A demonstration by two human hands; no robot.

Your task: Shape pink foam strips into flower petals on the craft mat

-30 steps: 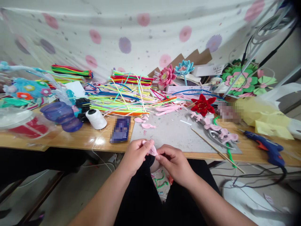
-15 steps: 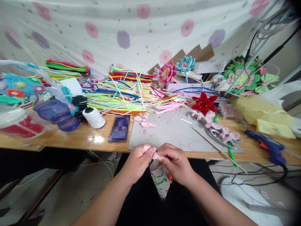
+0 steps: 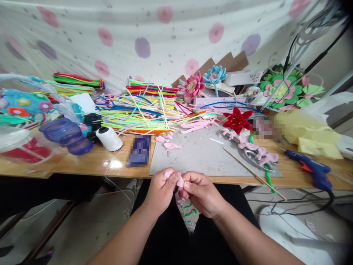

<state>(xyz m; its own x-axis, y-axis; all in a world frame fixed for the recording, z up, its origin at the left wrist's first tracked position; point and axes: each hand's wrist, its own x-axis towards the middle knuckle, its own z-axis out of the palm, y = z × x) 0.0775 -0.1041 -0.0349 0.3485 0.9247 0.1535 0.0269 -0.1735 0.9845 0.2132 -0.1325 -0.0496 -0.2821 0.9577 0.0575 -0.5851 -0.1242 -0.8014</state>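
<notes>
A pink piece is being gripped between the closed fingers of the left hand and the right hand, near the front edge of the surface, while similar pieces are being supported by the mat.

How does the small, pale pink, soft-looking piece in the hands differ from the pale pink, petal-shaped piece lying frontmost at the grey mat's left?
The held piece is gripped between left hand and right hand; the petal-shaped piece lies untouched. The held piece is partly covered; the petal-shaped piece shows its long outline. Both are pale pink.
</notes>
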